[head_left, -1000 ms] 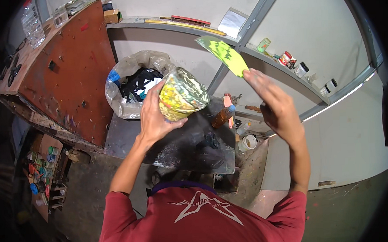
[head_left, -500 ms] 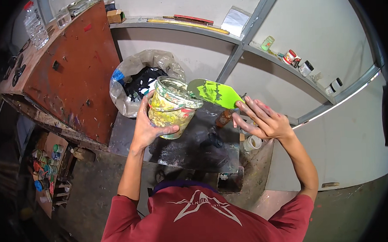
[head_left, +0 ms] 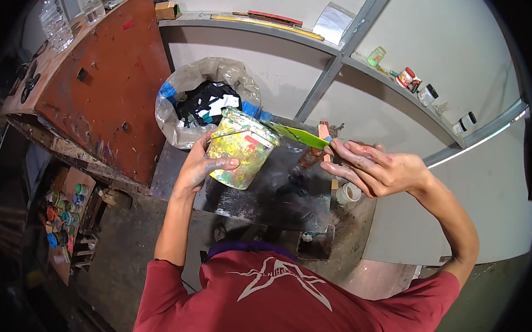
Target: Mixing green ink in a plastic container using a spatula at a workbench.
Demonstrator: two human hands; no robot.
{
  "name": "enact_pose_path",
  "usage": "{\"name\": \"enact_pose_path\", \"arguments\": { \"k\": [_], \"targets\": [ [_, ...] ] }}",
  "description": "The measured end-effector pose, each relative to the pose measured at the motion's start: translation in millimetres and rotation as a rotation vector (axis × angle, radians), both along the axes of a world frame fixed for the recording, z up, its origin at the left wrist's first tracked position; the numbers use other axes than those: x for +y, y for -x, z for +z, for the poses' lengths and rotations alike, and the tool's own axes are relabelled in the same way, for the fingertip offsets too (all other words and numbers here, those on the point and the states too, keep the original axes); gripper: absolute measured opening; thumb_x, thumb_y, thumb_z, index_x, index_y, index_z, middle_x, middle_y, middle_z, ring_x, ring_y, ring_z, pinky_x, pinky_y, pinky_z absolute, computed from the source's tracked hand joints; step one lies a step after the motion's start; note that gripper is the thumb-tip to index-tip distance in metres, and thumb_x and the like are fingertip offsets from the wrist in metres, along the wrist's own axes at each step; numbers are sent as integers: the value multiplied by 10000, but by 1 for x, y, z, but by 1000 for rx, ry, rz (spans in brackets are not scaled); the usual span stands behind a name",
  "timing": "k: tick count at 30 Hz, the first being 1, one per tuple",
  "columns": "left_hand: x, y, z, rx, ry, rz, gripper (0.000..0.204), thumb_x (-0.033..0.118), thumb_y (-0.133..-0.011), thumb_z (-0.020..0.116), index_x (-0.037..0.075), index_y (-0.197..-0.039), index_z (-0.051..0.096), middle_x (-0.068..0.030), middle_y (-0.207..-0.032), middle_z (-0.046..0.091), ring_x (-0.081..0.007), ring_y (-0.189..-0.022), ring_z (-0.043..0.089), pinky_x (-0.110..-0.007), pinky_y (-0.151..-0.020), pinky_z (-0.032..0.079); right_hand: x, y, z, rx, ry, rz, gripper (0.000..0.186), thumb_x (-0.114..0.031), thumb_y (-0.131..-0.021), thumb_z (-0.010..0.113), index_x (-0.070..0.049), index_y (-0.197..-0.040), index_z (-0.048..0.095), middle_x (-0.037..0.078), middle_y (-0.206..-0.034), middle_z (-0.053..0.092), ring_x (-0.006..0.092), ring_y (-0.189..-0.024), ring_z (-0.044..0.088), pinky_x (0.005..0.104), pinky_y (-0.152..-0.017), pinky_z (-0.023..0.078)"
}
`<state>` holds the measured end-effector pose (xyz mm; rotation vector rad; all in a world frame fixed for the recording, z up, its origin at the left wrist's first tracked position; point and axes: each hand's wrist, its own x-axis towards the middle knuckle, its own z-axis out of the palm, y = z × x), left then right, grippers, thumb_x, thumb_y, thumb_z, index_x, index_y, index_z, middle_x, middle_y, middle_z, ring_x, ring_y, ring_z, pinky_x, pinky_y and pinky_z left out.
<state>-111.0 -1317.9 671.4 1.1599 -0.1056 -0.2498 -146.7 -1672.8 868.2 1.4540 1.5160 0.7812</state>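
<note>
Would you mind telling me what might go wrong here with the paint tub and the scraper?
The tilted, paint-smeared plastic tub is held by the left hand alone, and that hand looks paint-smeared too, so it might slip. The green-coated flat scraper in the right hand could drip onto the dark work slab or miss the lined waste bin behind.

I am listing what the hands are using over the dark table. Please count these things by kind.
Paint-smeared bucket, in the left hand: 1
Green-coated scraper blade, in the right hand: 1
Total: 2
</note>
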Motion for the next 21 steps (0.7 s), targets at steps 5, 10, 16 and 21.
{"name": "enact_pose_path", "arguments": {
  "k": [5,10,16,21],
  "targets": [
    [-7,-3,3,0,-10,6,881,53,-642,960,-69,-1386,505,-135,-1240,674,-203,-1128,672,-350,-1028,525,-2,6,5,63,-42,-68,546,18,-863,562,4,-1406,611,137,-1309,695,214,-1257,648,323,-1087,504],
    [-16,-10,-5,-127,-165,228,958,145,-612,991,-65,-1393,477,-151,-1247,675,-231,-1147,668,-369,-1032,522,-4,22,4,184,-257,-211,444,-39,-922,607,-31,-1364,654,100,-1312,701,238,-1256,656,335,-1047,539],
    [-24,0,14,-435,-705,394,1108,309,-506,1018,-1,-1419,474,-206,-1278,664,-324,-1188,662,-412,-1038,508,7,29,-12,970,-804,-532,743,147,-669,646,-75,-1378,644,113,-1402,652,371,-1365,562,465,-1113,493],
    [-27,6,27,-503,-809,480,1109,285,-509,1012,-37,-1423,473,-210,-1271,664,-320,-1199,655,-420,-1062,496,11,35,-34,1046,-783,-597,773,181,-653,589,-76,-1381,638,91,-1434,625,366,-1375,546,467,-1131,481]
  ]
}}
